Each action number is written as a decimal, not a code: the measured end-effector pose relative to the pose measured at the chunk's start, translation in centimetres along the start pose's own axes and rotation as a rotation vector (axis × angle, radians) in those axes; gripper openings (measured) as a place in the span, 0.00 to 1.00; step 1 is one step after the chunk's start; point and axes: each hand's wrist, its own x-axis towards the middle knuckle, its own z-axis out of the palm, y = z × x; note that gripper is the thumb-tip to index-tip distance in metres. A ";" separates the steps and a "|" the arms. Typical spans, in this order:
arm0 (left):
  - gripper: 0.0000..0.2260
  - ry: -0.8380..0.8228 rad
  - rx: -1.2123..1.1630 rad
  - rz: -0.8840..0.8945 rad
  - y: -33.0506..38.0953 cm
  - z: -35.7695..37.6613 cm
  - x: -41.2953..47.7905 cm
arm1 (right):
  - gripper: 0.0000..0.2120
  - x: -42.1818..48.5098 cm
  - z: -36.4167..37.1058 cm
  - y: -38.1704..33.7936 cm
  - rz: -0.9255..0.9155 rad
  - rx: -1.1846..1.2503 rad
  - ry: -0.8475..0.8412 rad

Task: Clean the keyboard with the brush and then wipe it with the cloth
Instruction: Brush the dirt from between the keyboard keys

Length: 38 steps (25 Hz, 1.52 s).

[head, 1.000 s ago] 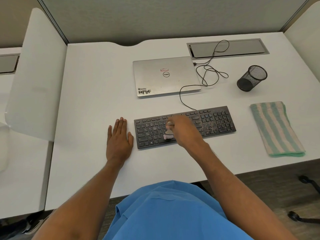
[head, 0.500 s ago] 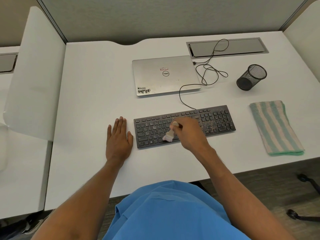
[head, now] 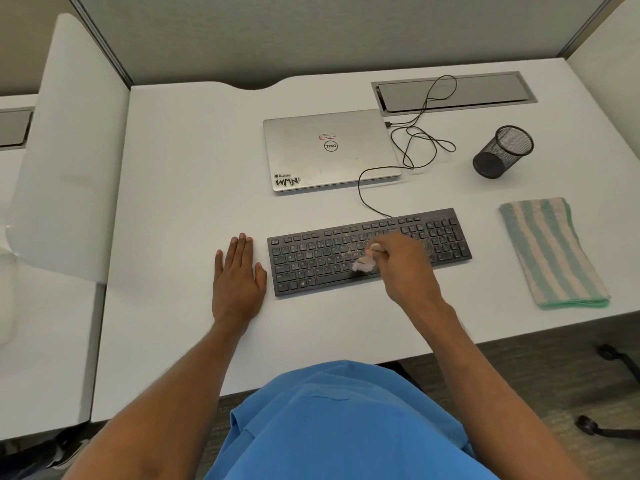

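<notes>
Right hand (head: 403, 268) is gripping the brush (head: 364, 266) on the keyboard (head: 304, 261); left hand (head: 237, 282) is lying flat, fingers (head: 241, 247) together; mesh cup (head: 504, 152) is standing far right.

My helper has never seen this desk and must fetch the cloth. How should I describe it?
On the white desk, look right of the keyboard, near the front edge. The cloth lies folded there, nearer than the mesh cup: the only soft thing, striped green and cream.
</notes>
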 end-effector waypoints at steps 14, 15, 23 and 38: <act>0.30 0.003 0.003 0.005 -0.1 0.1 0.0 | 0.10 1.3 -0.8 1.3 0.016 -0.289 -0.138; 0.30 0.005 0.003 0.006 -0.2 0.2 0.0 | 0.09 1.1 -0.8 1.1 -0.018 -0.279 -0.079; 0.30 0.011 -0.001 0.008 0.0 0.0 -0.1 | 0.11 1.2 2.1 -1.0 -0.072 -0.123 -0.208; 0.30 0.009 -0.017 0.009 0.1 -0.2 -0.1 | 0.10 3.2 3.0 -3.0 -0.206 -0.200 -0.180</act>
